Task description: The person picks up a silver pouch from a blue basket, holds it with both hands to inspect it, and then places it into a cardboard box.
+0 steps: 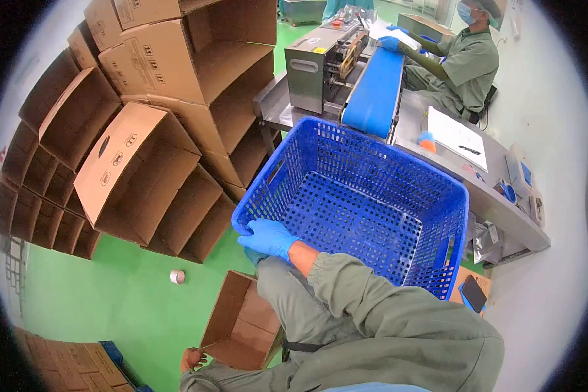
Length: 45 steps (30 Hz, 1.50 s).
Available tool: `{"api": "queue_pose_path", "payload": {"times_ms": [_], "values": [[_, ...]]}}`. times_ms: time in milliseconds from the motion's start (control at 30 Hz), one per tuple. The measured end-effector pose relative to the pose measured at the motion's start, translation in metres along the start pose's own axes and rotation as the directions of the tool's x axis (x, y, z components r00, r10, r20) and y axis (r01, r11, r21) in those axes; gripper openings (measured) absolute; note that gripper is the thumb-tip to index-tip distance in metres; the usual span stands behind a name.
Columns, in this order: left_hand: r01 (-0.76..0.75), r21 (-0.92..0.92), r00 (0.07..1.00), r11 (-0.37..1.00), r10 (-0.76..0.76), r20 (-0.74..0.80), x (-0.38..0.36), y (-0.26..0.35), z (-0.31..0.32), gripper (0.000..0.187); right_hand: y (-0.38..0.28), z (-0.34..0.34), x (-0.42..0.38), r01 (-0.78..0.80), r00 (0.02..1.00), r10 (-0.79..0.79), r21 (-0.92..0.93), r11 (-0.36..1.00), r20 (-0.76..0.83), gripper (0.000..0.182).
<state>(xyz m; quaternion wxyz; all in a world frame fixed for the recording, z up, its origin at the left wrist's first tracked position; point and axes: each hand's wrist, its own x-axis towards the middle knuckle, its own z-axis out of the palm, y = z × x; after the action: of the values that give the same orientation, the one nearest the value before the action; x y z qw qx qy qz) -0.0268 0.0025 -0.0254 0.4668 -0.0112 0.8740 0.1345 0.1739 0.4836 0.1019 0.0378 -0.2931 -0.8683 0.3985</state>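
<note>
Just before the blue belt (pixel 375 85) is a big blue basket (pixel 380 166). The right hand (pixel 268 238), in a blue glove, grips its rim at the near left corner. The left hand (pixel 193 359) is lower down, by a brown box (pixel 245 320); I cannot tell if it holds anything. Lots of little holes dot the basket's sides and floor.

No words, brands or numbers legible; front open carton (pixel 121 153): three printed pictograms in a row on the raised panel; stacked carton (pixel 151 65) behind: boxed pictograms alongside small print, too small to read; metal machine: yellow label (pixel 319 50) on top, wording unreadable.
</note>
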Motion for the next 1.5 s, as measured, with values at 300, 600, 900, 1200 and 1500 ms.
{"api": "queue_pose_path", "payload": {"times_ms": [300,600,900,1200,1500], "values": [[-0.007,0.009,1.0,1.0,0.007,-0.005,-0.003,0.003,0.0,0.028,0.002,0.003,0.002,-0.001,1.0,0.001,0.006,1.0,0.002,0.049],[-0.023,-0.006,1.0,1.0,0.023,0.017,0.009,-0.006,-0.001,0.029,0.004,0.004,0.003,0.011,1.0,-0.012,-0.009,1.0,-0.016,0.05],[-0.106,-0.062,0.994,0.992,0.106,-0.001,0.02,-0.013,-0.004,0.029,0.003,0.005,0.004,0.027,0.991,-0.003,0.174,0.984,-0.134,0.053],[-0.271,-0.071,0.962,0.96,0.267,-0.062,0.023,-0.02,-0.004,0.023,0.026,-0.073,-0.013,0.424,0.789,0.43,0.895,0.135,-0.439,0.013],[-0.558,0.003,0.593,0.83,0.401,-0.699,-0.088,-0.047,0.021,0.034,0.231,-0.266,-0.118,0.583,0.315,0.614,0.658,0.477,-0.724,0.038]]}}
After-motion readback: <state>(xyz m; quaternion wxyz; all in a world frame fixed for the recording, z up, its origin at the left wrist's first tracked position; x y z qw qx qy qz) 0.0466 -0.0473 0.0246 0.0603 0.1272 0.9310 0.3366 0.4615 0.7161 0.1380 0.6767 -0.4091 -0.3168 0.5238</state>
